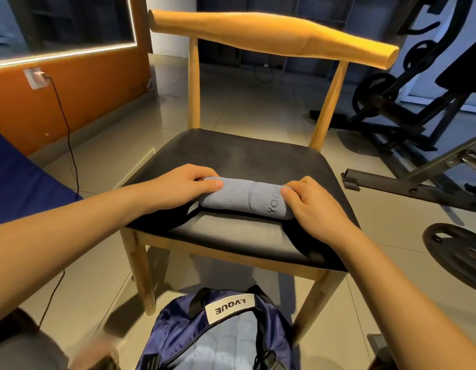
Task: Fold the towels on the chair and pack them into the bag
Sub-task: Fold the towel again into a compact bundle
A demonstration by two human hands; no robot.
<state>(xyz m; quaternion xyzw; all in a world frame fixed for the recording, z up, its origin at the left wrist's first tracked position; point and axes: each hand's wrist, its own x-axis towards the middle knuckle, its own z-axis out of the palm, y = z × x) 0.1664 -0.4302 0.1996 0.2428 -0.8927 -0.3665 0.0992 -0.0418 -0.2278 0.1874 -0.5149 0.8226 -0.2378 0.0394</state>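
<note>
Tight grey-blue towel roll

A black weight plate lies on the tiled floor near a gym machine. A black cable hangs from a wall socket.

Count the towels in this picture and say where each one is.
1 for certain: a rolled blue towel on the chair seat, gripped at its ends by the left hand and right hand. Pale blue fabric inside the open bag may be more.
</note>
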